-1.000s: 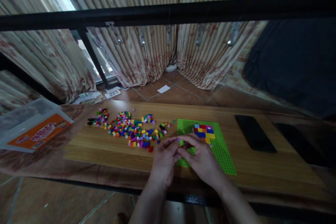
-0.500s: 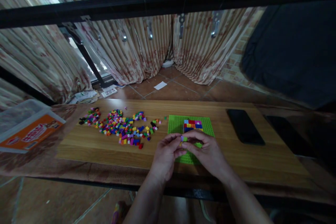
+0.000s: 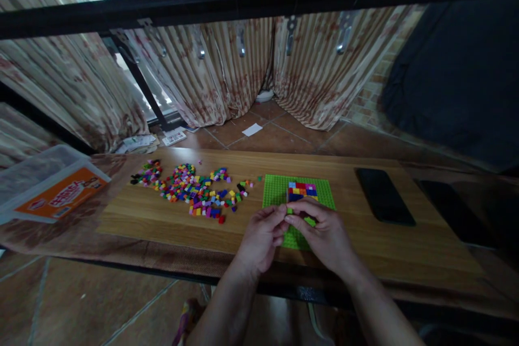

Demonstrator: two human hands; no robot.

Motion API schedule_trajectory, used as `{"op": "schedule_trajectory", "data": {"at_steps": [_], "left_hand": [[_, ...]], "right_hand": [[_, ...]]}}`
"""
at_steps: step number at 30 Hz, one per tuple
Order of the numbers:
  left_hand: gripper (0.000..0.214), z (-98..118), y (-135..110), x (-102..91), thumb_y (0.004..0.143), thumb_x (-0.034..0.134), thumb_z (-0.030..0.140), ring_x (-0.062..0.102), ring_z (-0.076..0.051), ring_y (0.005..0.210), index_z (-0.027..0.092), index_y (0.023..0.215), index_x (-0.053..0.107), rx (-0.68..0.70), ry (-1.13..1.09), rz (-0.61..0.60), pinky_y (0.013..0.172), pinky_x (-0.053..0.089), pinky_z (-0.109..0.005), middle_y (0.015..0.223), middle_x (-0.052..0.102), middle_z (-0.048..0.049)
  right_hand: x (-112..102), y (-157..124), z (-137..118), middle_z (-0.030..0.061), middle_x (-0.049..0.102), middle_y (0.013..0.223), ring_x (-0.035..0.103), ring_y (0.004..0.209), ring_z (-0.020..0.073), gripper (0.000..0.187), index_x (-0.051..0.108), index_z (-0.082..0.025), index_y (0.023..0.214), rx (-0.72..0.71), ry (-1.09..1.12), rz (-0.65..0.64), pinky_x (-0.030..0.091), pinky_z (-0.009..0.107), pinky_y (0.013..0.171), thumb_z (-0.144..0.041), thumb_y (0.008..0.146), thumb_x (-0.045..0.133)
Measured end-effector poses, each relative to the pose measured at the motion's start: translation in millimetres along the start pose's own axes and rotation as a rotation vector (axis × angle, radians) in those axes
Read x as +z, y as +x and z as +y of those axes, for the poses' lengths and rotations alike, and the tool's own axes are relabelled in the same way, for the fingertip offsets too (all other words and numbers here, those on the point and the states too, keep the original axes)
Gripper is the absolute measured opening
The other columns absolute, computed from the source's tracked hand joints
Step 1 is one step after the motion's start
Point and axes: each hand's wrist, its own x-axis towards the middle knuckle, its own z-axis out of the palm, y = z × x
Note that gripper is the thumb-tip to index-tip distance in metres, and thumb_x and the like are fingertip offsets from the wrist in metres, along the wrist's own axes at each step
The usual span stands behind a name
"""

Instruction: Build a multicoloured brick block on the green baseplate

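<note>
My left hand (image 3: 261, 235) and my right hand (image 3: 322, 226) meet fingertip to fingertip above the near part of a green studded baseplate (image 3: 273, 186). Between their pinched fingers shows a small light-green toy brick (image 3: 289, 210); the fingers cover most of it, and any other piece there is hidden. Just beyond my right hand, a block of multicoloured bricks (image 3: 302, 190) stands on the baseplate, its near side partly hidden by the fingers. Loose bricks (image 3: 194, 189) of many colours lie spread out to the left.
A black phone (image 3: 384, 196) lies right of the baseplate on the wooden board (image 3: 162, 238), with another dark flat object (image 3: 452, 211) farther right. At the far left stands a clear plastic box (image 3: 60, 189) with an orange label. A black bar (image 3: 259, 0) crosses above the board.
The purple piece seen between my fingertips is now out of sight; only light green shows. Both hands stay together over the baseplate. The whole view has shifted slightly.
</note>
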Motion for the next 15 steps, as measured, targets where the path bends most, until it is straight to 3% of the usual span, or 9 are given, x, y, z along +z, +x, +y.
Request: {"op": "schedule_trajectory", "data": {"at_steps": [3,7,12,15], "left_hand": [[0.037,2.0,-0.5,-0.6,0.063,0.082,0.038,0.021,0.000,0.043,0.013,0.068,0.056,-0.036,-0.064,-0.026,0.039,0.009,-0.015,0.053,0.038,0.0076],[0.035,4.5,-0.8,-1.3,0.066,0.079,0.040,0.023,-0.001,0.044,0.012,0.071,0.059,-0.069,-0.077,-0.021,0.039,0.010,-0.015,0.056,0.040,0.0063],[0.026,4.7,-0.7,-2.5,0.066,0.075,0.034,0.031,-0.002,0.045,0.012,0.072,0.062,-0.058,-0.093,0.049,0.041,0.015,-0.017,0.060,0.047,0.0040],[0.022,6.5,1.7,-6.5,0.065,0.072,0.031,0.039,-0.003,0.048,0.013,0.074,0.065,0.019,-0.024,0.162,0.045,0.023,-0.017,0.064,0.056,0.0015]], "right_hand": [[1.0,-0.6,-0.9,0.0031,0.071,0.090,0.064,0.083,0.0175,0.014,0.073,-0.024,0.092,0.045,0.078,0.067,0.052,0.032,0.076,-0.032,0.083,0.066],[-1.7,0.1,-1.9,0.0010,0.071,0.082,0.063,0.072,0.0153,0.019,0.074,-0.026,0.094,0.150,0.201,0.179,0.052,0.029,0.067,-0.035,0.077,0.071],[-6.0,0.3,-2.3,-0.0009,0.069,0.079,0.062,0.070,0.0137,0.021,0.074,-0.027,0.095,0.150,0.201,0.211,0.053,0.028,0.067,-0.031,0.074,0.073],[-5.8,-0.8,0.4,0.0000,0.071,0.084,0.064,0.074,0.0142,0.022,0.074,-0.027,0.098,0.157,0.195,0.215,0.053,0.030,0.072,-0.032,0.077,0.072]]}}
